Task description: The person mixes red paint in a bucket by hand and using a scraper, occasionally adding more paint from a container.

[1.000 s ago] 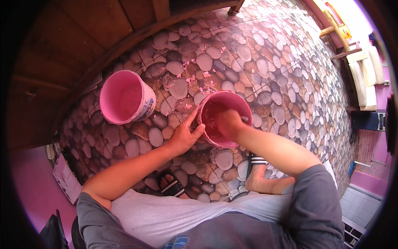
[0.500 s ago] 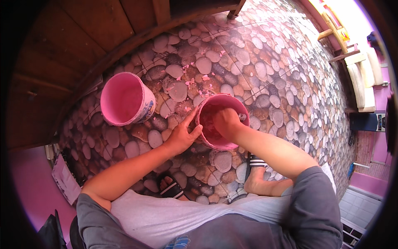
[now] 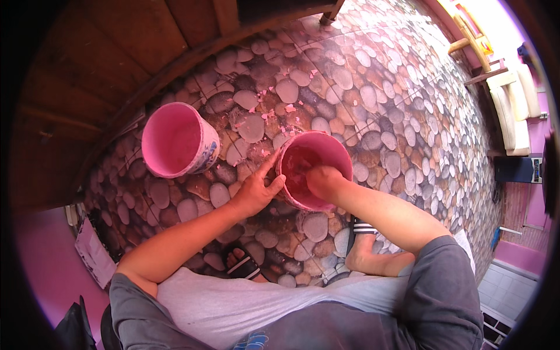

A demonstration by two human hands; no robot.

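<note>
A pink-walled bucket point(image 3: 341, 150) stands on the floor in front of me, with dark reddish liquid inside. At its left side is my left hand point(image 3: 261, 189), fingers spread along the outer wall and thumb at the rim, holding it. My right hand point(image 3: 326, 182) reaches down into the bucket from the right. Its fingers are hidden in the liquid and behind the back of the hand, so what they hold cannot be seen. To the left stands a second pink-lined bucket point(image 3: 204, 143), its outside white with a blue print.
Pink flakes point(image 3: 290, 108) lie scattered on the pebble-patterned floor point(image 3: 373, 111) beyond the buckets. A brown wooden piece of furniture point(image 3: 116, 58) runs along the far left. My sandalled feet are close by, the left sandal point(image 3: 242, 263) near the bucket. A cream cushioned seat point(image 3: 507, 111) is far right.
My right hand has moved nearer to me inside the bucket, showing more of the liquid. A small whitish bit seen beside it before is now out of sight. My left hand keeps its place.
</note>
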